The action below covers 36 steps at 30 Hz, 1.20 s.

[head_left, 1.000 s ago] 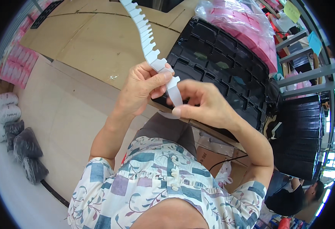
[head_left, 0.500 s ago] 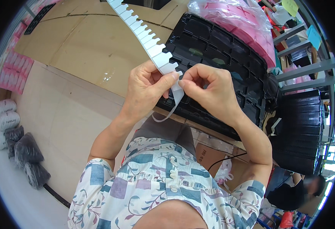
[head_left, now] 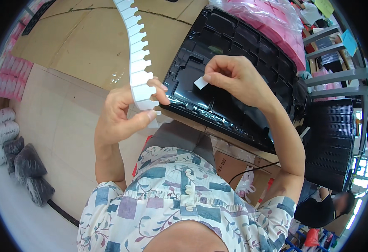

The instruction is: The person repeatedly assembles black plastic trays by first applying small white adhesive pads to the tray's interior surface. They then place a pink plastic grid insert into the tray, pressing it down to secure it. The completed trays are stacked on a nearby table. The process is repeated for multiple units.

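From where I stand, the left hand (head_left: 117, 117) has the notched white strip (head_left: 138, 65) caught between thumb and fingers close to its lower end, the fingers passing behind it. That grip seems meant to steady the near end, while the rest curves up over the brown cardboard (head_left: 87, 40) and out of sight at the top. The right hand (head_left: 239, 80) pinches a small white piece (head_left: 200, 83) by one corner between thumb and fingertip, probably so that most of its face stays uncovered. It is over the near left part of the black tray (head_left: 192, 95); from above I can't honestly tell whether it touches.

The tray's near edge runs just in front of the person's lap, and its left edge borders the cardboard. To the left, the pale floor (head_left: 62, 115) gives that elbow plenty of room. The far side is tighter: a pink bundle (head_left: 272, 31) in clear plastic sits right along the tray's back edge, and grey metal rails (head_left: 339, 86) stand beyond its right end.
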Each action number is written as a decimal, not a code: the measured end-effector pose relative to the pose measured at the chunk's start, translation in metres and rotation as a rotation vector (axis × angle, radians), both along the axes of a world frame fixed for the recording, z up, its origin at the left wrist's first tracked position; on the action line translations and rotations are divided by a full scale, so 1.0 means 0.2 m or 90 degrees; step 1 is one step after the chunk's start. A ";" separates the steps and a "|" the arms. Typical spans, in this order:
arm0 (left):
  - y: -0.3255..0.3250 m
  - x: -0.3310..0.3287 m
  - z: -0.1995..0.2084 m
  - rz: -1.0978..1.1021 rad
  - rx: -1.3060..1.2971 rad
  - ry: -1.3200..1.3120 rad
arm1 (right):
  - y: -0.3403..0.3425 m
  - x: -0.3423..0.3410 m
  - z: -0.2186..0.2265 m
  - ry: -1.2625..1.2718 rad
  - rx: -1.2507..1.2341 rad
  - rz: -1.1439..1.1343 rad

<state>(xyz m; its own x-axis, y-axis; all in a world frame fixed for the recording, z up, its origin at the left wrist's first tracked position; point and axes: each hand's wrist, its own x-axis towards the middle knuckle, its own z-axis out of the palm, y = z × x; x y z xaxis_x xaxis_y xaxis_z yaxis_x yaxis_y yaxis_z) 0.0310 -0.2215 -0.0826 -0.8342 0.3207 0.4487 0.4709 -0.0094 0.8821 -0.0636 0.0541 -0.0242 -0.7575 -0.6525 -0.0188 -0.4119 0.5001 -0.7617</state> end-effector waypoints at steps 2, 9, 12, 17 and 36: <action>0.04 0.02 -0.01 0.073 -0.091 0.020 | -0.03 0.00 -0.01 0.003 0.038 0.029; 0.09 0.06 -0.04 0.181 -0.207 0.039 | -0.11 0.00 -0.04 0.086 0.093 0.089; 0.09 0.05 -0.04 0.183 -0.201 0.030 | -0.14 0.03 -0.12 0.264 0.117 0.076; 0.11 0.02 -0.03 0.212 -0.258 0.129 | -0.14 0.04 -0.10 0.160 0.116 0.034; 0.14 0.03 -0.08 0.218 -0.205 0.029 | -0.21 0.06 -0.11 0.506 0.221 0.253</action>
